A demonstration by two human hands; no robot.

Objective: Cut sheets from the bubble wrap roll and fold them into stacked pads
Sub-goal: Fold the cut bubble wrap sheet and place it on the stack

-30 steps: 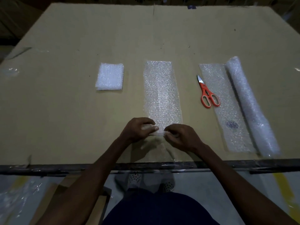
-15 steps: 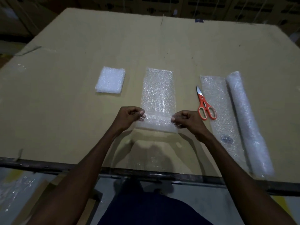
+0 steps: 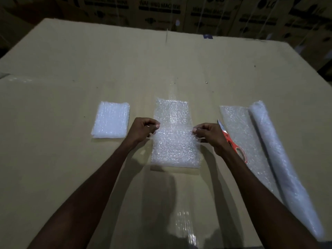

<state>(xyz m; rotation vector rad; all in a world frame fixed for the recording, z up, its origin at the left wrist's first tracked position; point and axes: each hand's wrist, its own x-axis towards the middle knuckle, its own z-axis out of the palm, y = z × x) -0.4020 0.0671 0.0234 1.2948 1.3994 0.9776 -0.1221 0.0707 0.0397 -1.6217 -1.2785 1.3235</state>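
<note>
Both hands are closed in pinches on the sheet [image 3: 173,139]. The left hand [image 3: 142,130] has its fingers curled and its thumb pressed to the sheet's left edge; the right hand [image 3: 209,134] mirrors it on the right edge. Between them they hold the near part of the sheet doubled over the far part, the held edge running straight across from thumb to thumb.

The sheet is clear bubble wrap at the centre of the table [image 3: 62,168]. Its folded near half looks whiter and denser, with the fold line at 6 o'clock; the single layer showing past the hands toward 12 o'clock is thinner and more see-through.

At 9 o'clock from the sheet, well apart, lies a pad [image 3: 111,120], a thick white folded rectangle, flat on the table. At 3 o'clock, just beyond the right hand, are scissors [image 3: 233,142] with orange handles, partly hidden by the wrist, blade tip toward 12 o'clock. Beside them the roll [image 3: 280,164] lies lengthwise, with its loose unrolled end spread flat on its left, under the scissors' handles.

The table is covered in tan cardboard with a seam running toward 12 o'clock. Beyond its far edge stand dark stacked cartons [image 3: 161,9] with printed lettering. The room is dim.
</note>
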